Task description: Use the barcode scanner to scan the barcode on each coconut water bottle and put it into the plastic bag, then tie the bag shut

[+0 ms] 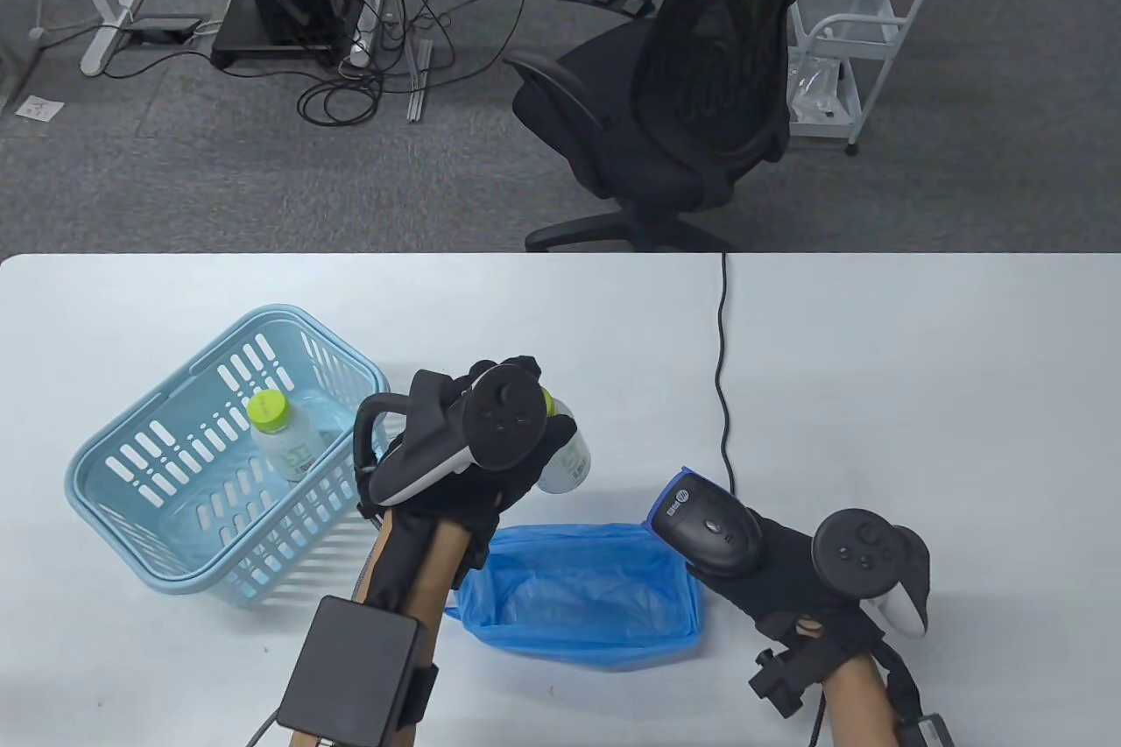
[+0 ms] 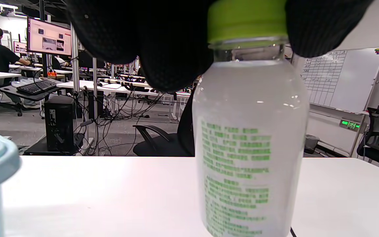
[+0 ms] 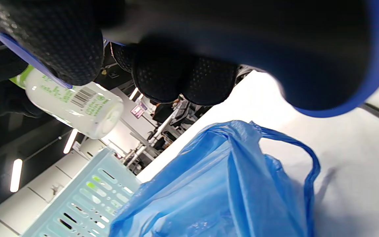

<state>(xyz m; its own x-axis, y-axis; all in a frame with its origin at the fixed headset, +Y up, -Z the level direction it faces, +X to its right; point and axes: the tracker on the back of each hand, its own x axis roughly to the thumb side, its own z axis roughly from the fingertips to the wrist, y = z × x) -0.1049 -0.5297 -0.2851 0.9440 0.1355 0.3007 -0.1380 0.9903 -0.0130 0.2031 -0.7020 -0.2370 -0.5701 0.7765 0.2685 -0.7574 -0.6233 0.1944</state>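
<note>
Starting at the left of the table (image 1: 876, 344): the light blue basket (image 1: 114, 467) has one coconut water bottle (image 1: 285, 436) left in it, green cap up, leaning a bit.

Just right of the basket, the left hand (image 1: 490, 467) holds a second bottle (image 1: 565, 454) up off the table, fingers wrapped around its green cap (image 2: 247, 19) and neck. In the right wrist view the bottle is tilted, base pointing toward the scanner side, and its barcode (image 3: 82, 96) faces the right hand. So the long axis runs roughly from the left hand out toward the right, which is what the scan needs.

Below and between the hands lies the blue plastic bag (image 1: 595, 589), mouth open, nothing visible in it, though the crumpled folds could hide something.

On the right, the right hand (image 1: 788, 581) grips the barcode scanner (image 1: 705, 524), nose aimed left toward the held bottle and near it. Its cable (image 1: 722, 362) runs off the far edge.

The bottle's label is green print, too blurry to read. No brand is legible.
</note>
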